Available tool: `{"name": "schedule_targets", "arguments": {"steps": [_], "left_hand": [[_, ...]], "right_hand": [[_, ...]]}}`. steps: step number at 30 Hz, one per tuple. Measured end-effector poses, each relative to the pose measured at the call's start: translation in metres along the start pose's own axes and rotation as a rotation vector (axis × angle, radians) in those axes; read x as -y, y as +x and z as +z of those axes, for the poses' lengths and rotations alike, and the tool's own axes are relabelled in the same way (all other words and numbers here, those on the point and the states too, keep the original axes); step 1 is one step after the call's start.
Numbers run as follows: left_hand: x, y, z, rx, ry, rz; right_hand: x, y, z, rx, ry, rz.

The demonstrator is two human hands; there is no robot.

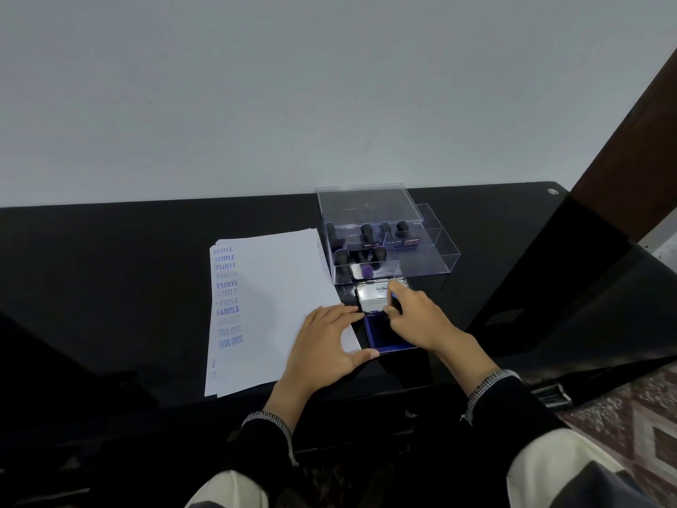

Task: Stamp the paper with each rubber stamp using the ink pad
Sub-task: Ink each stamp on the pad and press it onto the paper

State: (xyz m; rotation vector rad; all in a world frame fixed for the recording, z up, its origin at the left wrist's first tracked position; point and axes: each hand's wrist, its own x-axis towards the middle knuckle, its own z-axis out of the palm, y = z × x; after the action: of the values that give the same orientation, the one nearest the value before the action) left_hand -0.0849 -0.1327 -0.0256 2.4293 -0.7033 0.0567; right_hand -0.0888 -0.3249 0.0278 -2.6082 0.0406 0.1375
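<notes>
Ink pad (388,333) open on tabletop (146,269) just right of paper (278,287), steadied by flat, spread left hand (326,342) while right hand (417,320) pinches its raised lid (373,297); stamps (366,247) boxed behind.

Dim, even indoor light with a cool grey cast; the black desk (146,273) swallows detail, while the white paper (271,287) stands out bright. Soft shadows, faint sheen on the clear box (366,207). Wide-angle bending at edges, slight softness
</notes>
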Motion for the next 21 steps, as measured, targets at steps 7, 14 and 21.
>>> {"name": "schedule_targets", "arguments": {"steps": [7,14,21], "left_hand": [[0.001,0.000,0.001,-0.011,-0.005,-0.001],[0.001,0.000,0.002,-0.014,-0.007,-0.004],[0.002,0.000,0.002,-0.008,-0.005,-0.006]], "right_hand": [[-0.003,-0.019,0.012,-0.150,-0.010,-0.081],[-0.010,-0.037,0.032,-0.341,-0.100,-0.162],[-0.003,-0.022,0.017,-0.228,-0.039,-0.100]]}}
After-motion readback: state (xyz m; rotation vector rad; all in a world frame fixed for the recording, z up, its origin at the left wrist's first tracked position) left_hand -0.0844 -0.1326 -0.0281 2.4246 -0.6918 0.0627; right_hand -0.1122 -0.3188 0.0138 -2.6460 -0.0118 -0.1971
